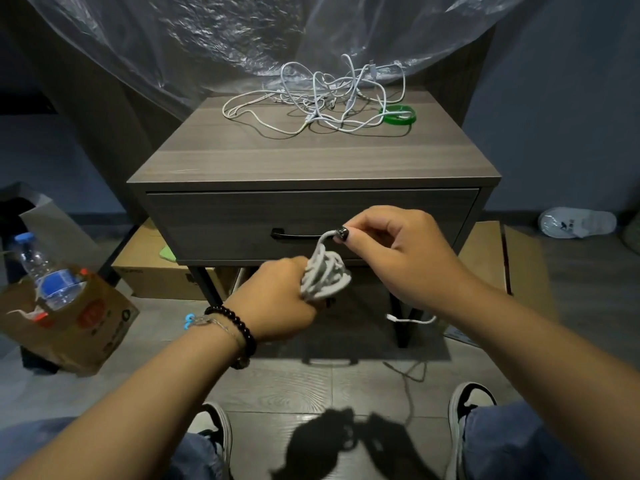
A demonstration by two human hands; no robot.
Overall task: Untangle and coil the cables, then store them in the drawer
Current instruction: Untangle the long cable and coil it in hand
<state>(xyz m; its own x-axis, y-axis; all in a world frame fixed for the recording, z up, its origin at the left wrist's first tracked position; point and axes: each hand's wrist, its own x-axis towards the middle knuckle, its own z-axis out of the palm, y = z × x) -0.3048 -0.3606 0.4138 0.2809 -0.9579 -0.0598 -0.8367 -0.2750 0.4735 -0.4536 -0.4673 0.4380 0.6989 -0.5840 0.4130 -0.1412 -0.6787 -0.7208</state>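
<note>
Now gripping a grey coil in left hand, pinching its loose end with right hand, before the closed drawer. Tangled cables lying on bench.

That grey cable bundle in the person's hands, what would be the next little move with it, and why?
Probably wind the remaining tail around the coil. The left hand grips the grey cable bundle, the right hand pinches a strand above it, and a loose end hangs below. The drawer is closed, so storing likely comes after.
</note>
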